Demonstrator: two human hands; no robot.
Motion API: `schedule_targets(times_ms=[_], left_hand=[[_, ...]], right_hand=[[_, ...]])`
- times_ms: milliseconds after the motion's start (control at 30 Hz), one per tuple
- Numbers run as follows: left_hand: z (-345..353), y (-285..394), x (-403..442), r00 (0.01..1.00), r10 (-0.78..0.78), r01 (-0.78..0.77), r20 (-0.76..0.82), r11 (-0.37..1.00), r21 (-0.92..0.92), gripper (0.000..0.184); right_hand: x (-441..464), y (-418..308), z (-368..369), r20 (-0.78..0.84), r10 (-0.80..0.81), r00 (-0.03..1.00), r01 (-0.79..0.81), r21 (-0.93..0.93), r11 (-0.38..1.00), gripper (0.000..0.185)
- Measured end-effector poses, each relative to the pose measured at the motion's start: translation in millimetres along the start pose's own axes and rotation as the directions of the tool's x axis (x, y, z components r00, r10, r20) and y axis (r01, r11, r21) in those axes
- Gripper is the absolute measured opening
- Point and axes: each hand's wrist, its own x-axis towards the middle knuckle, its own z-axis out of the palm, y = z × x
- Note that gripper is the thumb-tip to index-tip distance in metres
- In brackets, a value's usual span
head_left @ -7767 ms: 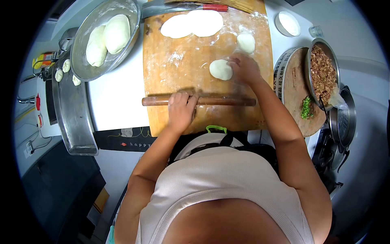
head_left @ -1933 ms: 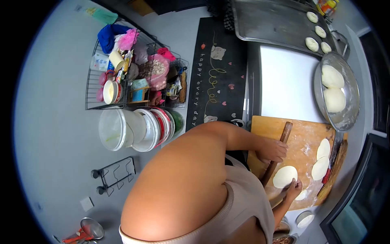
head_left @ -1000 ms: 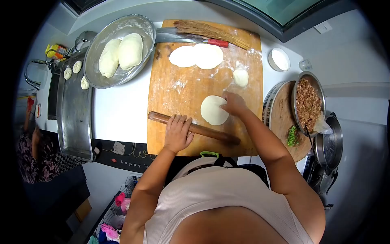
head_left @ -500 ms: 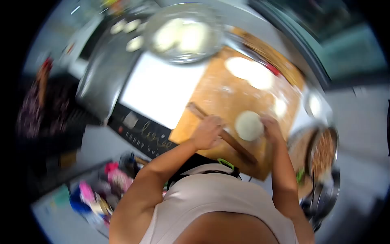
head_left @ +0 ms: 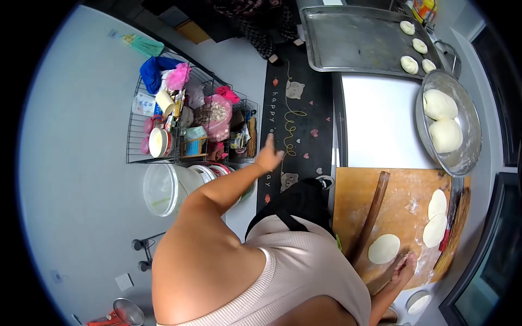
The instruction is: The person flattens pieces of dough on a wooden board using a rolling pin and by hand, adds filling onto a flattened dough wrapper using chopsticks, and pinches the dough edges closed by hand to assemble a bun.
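Observation:
My left hand is off the board, out over the floor mat near the wire rack, its index finger stretched out and nothing in it. My right hand rests low on the wooden board with its fingers curled together; what they hold, if anything, is hidden. Just beside those fingers lies a round, flat dough wrapper. A wooden rolling pin lies on the board, touched by neither hand. Two more flat dough rounds overlap near the board's far edge, by a red-handled tool.
A steel bowl holds big dough lumps. Several shaped buns sit on a metal tray. A wire rack with bags and containers, a white bucket and a dark lettered mat are at left. Another person's legs show at top.
My left hand has let go of the rolling pin and swung out to the left, index finger extended. My right hand has come off the dough wrapper's edge. The view has turned leftward.

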Motion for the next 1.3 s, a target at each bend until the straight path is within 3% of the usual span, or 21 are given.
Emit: schedule_targets(times_ms=[33, 67, 100, 167, 200, 233, 333, 367, 433, 467, 500, 567, 600, 633, 733, 900, 967, 1067, 1167, 1267, 1300], left_hand=[[23, -86, 47, 0.922, 0.286, -0.225, -0.26, 0.944, 0.24, 0.093], [-2, -92, 55, 0.961, 0.15, -0.093, -0.232, 0.966, 0.241, 0.096], [-52, -56, 48, 0.982, -0.179, 0.181, 0.053, 0.983, -0.025, 0.099], [-102, -75, 103, 0.985, -0.16, 0.166, -0.063, 0.981, 0.102, 0.104], [-133, -65, 121, 0.985, -0.14, 0.155, -0.101, 0.975, 0.16, 0.095], [-167, -51, 138, 0.975, -0.111, 0.163, -0.192, 0.946, 0.28, 0.086], [-254, -4, 150, 0.902, 0.111, 0.153, -0.417, 0.821, 0.55, 0.064], [-261, 21, 145, 0.876, 0.233, 0.06, -0.423, 0.816, 0.575, 0.058], [-225, 97, 101, 0.843, 0.436, -0.235, -0.315, 0.825, 0.513, 0.045], [-191, 111, 96, 0.749, 0.61, -0.466, -0.259, 0.763, 0.448, 0.035], [-150, 128, 81, 0.685, 0.706, -0.639, -0.179, 0.7, 0.317, 0.029], [-64, 170, 13, 0.488, 0.871, -0.858, -0.064, 0.492, 0.146, 0.024], [-33, 188, -19, 0.473, 0.876, -0.879, 0.096, 0.462, 0.121, 0.024], [-3, 203, -36, 0.198, 0.961, -0.978, 0.193, 0.18, 0.104, 0.026], [79, 232, -79, -0.067, 0.904, -0.988, 0.423, 0.0, -0.157, 0.036], [143, 259, -87, -0.393, 0.689, -0.92, 0.609, -0.297, -0.257, 0.051], [155, 263, -78, -0.443, 0.64, -0.896, 0.628, -0.348, -0.277, 0.053], [172, 262, -70, -0.489, 0.607, -0.864, 0.627, -0.438, -0.25, 0.054], [173, 259, -64, -0.464, 0.641, -0.878, 0.612, -0.425, -0.22, 0.052], [174, 258, -64, -0.476, 0.675, -0.877, 0.564, -0.414, -0.244, 0.051], [174, 258, -63, -0.478, 0.677, -0.876, 0.56, -0.416, -0.245, 0.05]], right_hand=[[-4, -5, 16, -0.02, -0.028, 0.999, 0.028, -0.011, 1.0, 0.016], [0, -7, 21, 0.026, -0.029, 0.999, 0.03, -0.008, 1.0, 0.014], [4, -9, 24, 0.071, -0.031, 0.997, 0.031, -0.007, 0.999, 0.012], [6, -13, 34, 0.072, -0.026, 0.997, 0.024, 0.025, 0.999, 0.006], [4, -14, 46, 0.026, -0.018, 0.999, 0.017, 0.058, 0.998, 0.005], [3, -15, 56, -0.022, -0.01, 1.0, 0.012, 0.09, 0.996, 0.009], [-1, -18, 57, 0.394, -0.027, 0.919, -0.052, 0.19, 0.98, 0.021], [1, -15, 50, 0.371, -0.135, 0.919, 0.165, -0.049, 0.985, 0.025], [11, 1, 24, 0.274, -0.083, 0.958, 0.073, 0.047, 0.996, 0.022], [-3, -1, 29, 0.296, -0.207, 0.933, 0.252, -0.123, 0.96, 0.019], [-7, -3, 26, 0.18, -0.026, 0.983, 0.017, 0.051, 0.999, 0.009], [-3, 19, 21, 0.143, -0.06, 0.988, 0.023, 0.25, 0.968, 0.014], [-11, 23, 23, 0.144, -0.072, 0.987, 0.023, 0.318, 0.948, 0.02], [-30, 14, 36, 0.048, -0.031, 0.998, 0.015, 0.306, 0.952, 0.023], [-63, 4, 52, -0.094, 0.028, 0.995, 0.009, 0.375, 0.927, 0.028], [-89, 34, 22, -0.137, 0.033, 0.99, 0.033, 0.453, 0.891, 0.019], [-103, 38, 16, -0.215, 0.048, 0.975, 0.06, 0.47, 0.881, 0.008], [-111, 56, -11, -0.143, -0.018, 0.99, 0.091, 0.523, 0.847, 0.005], [-112, 29, 5, -0.21, 0.123, 0.97, 0.002, 0.515, 0.857, 0.007], [-88, -22, 60, -0.065, -0.126, 0.99, 0.141, 0.458, 0.877, 0.006], [-78, -40, 86, -0.185, -0.087, 0.979, 0.149, 0.353, 0.924, 0.01]])
